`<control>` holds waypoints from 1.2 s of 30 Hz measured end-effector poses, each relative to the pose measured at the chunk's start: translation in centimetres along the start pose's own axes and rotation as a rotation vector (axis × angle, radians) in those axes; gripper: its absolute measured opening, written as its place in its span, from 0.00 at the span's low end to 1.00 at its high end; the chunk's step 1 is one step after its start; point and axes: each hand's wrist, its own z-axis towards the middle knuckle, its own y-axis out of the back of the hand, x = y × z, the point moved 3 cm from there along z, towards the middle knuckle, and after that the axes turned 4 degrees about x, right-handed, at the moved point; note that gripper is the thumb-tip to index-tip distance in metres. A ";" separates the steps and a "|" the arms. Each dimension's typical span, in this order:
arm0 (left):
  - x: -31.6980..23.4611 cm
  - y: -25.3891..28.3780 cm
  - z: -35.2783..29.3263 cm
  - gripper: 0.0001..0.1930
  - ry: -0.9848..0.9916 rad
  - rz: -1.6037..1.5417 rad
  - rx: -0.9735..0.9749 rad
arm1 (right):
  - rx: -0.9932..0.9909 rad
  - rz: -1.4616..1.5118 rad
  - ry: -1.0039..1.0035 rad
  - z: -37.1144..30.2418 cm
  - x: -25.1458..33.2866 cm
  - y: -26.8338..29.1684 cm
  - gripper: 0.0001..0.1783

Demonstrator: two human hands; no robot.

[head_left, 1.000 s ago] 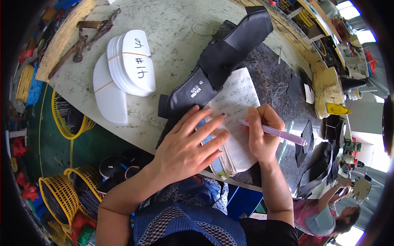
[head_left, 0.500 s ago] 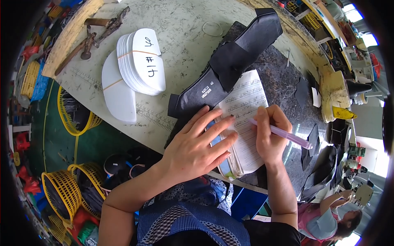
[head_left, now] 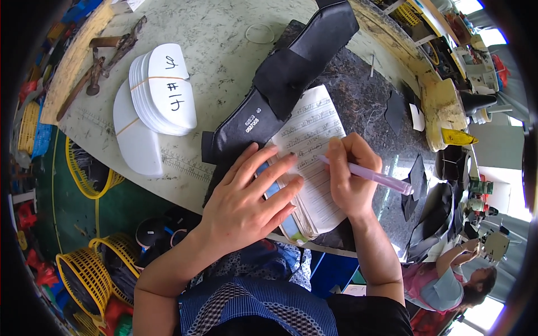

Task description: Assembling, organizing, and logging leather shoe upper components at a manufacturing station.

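1 scuffed pale worktable over green floor, bearing 1 scratched black slab. At clock centre, 1 lined white paper notebook. Outward from it: 1 long black leathery piece at 11 o'clock; 2 banded stacks of rounded white sheets at 10; at least 3 yellow plastic baskets at 8 to 9; 1 co-worker at 4. Left hand, fingers spread open across the notebook's edge; right hand, fingers closed around 1 translucent purple pen.
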 end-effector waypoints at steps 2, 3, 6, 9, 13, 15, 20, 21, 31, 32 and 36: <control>0.0 -0.1 0.0 0.18 -0.002 -0.003 0.004 | 0.027 -0.081 0.059 0.0 0.4 0.0 0.14; 0.0 -0.1 0.0 0.18 -0.001 0.001 0.002 | 0.027 -0.080 0.059 0.0 0.3 0.0 0.14; 0.0 0.0 -0.1 0.18 0.002 0.006 0.001 | 0.048 -0.066 0.053 0.0 0.1 -0.1 0.15; 0.1 -0.1 -0.1 0.18 0.008 0.010 0.003 | -0.025 -0.009 0.046 0.0 -0.1 -0.3 0.16; 0.0 -0.2 -0.2 0.18 0.008 0.006 -0.005 | -0.024 -0.076 0.055 0.0 0.0 0.0 0.16; 0.0 -0.1 -0.2 0.18 0.008 0.010 -0.004 | 0.009 -0.102 0.065 -0.1 0.0 0.1 0.16; 0.0 -0.3 -0.1 0.18 0.008 0.003 -0.011 | -0.026 -0.062 0.042 -0.1 -0.1 0.2 0.16; -0.1 -0.3 -0.1 0.18 0.004 -0.002 -0.011 | -0.024 -0.095 0.055 -0.1 0.0 0.2 0.16; 0.1 -0.1 -0.1 0.18 0.002 -0.011 -0.010 | -0.024 -0.121 0.097 0.1 0.2 0.2 0.17; 0.1 -0.1 -0.1 0.18 0.001 -0.013 -0.010 | -0.025 -0.123 0.096 0.2 0.1 0.1 0.17; 0.0 -0.1 -0.1 0.18 0.005 -0.016 -0.002 | -0.047 -0.101 0.095 0.1 0.0 0.2 0.17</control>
